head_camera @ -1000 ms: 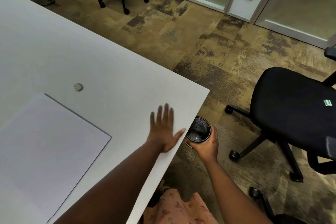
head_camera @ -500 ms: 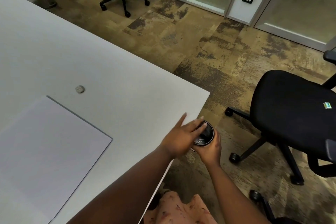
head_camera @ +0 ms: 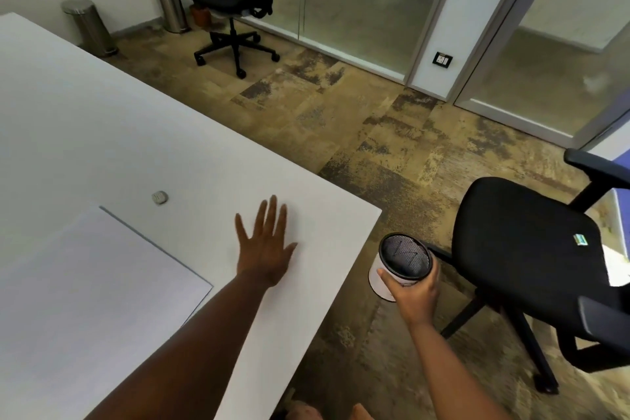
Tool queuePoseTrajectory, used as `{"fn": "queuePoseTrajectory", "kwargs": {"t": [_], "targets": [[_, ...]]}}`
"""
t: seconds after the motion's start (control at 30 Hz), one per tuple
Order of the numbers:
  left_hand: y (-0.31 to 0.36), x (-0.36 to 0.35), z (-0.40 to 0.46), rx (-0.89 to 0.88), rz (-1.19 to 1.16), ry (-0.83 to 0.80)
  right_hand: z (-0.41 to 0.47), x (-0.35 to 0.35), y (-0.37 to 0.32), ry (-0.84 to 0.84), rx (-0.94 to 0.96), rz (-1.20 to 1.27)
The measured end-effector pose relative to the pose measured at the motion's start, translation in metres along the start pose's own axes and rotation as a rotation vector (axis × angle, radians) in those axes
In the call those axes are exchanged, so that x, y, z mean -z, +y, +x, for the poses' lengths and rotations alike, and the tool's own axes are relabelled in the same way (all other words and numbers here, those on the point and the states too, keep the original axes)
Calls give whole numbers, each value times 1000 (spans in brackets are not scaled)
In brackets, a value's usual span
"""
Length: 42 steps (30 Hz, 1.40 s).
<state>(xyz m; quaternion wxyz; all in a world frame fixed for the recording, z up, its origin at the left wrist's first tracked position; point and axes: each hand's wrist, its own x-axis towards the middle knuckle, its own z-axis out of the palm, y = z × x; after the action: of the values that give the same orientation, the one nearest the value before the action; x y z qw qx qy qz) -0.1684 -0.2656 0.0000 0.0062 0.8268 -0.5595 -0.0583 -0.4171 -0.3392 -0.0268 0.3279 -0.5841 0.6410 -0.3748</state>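
Note:
My right hand (head_camera: 414, 293) grips a round container (head_camera: 402, 261) with a black mesh inside and a white wall. It holds the container upright in the air, just off the corner of the white table (head_camera: 170, 133). My left hand (head_camera: 266, 245) lies flat on the table near that corner, fingers straight and spread. A small grey pebble-like object (head_camera: 159, 197) sits on the table, to the left of my left hand.
A large white sheet (head_camera: 85, 290) lies on the table at the left. A black office chair (head_camera: 531, 249) stands close on the right. Another black chair (head_camera: 235, 0) and two steel bins (head_camera: 89, 25) stand by the far wall. Glass partitions run behind.
My left hand has left the container's rim and moved back left onto the table, flat and spread. The container in my right hand sits a little farther from the table edge.

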Motion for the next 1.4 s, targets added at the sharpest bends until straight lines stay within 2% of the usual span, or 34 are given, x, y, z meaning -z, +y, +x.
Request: {"fn": "queuePoseTrajectory", "kwargs": {"t": [0.1,0.33,0.53,0.97,1.17,1.4], "targets": [[-11,11,-7,121,-15,-4,6,0,-28,-9,46,68],[-35,27,-14,238,-106,102,23,-19,-82,-44,229,140],[-81,36,-33,402,-220,165,29,-67,-119,-101,342,145],[-190,46,-86,840,-358,60,-1,-209,-201,-510,477,276],[-216,34,-86,926,-522,64,-6,-261,-224,-644,529,246],[-239,20,-78,917,-486,-116,-1,-306,-241,-699,546,216]]}}
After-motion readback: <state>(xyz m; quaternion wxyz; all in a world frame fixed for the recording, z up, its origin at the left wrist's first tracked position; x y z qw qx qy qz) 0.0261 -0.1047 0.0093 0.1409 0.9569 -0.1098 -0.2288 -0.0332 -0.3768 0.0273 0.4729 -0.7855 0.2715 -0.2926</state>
